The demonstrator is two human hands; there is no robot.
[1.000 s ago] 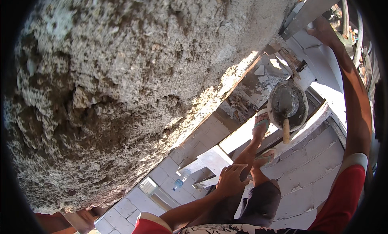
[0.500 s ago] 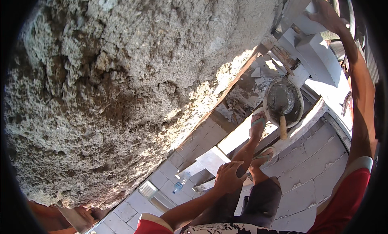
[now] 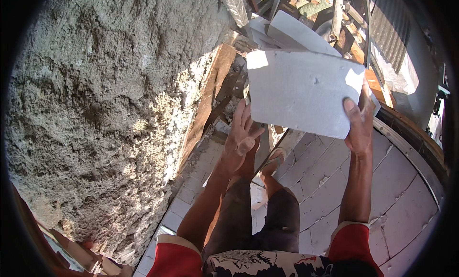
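Note:
A pale grey-white building block [image 3: 301, 93] is lifted in front of me, its broad face tilted toward the camera. My right hand [image 3: 358, 116] grips its right end, thumb on the face and fingers mostly behind the edge. Close to the block's left end is my left hand [image 3: 241, 136], fingers apart and holding nothing; I cannot tell whether its fingertips touch the block. The block hides whatever lies directly behind it.
A rough cement-covered wall [image 3: 110, 119] fills the left side, with a wooden board [image 3: 208, 100] along its edge. More pale blocks [image 3: 303, 33] lie beyond the held one. Block masonry [image 3: 382, 191] stands at lower right. Wood pieces and corrugated sheet [image 3: 389, 28] are at upper right.
My right hand has brought a block from the far right toward the middle. My left hand has left my leg and risen beside the block. The mortar bucket is now out of sight.

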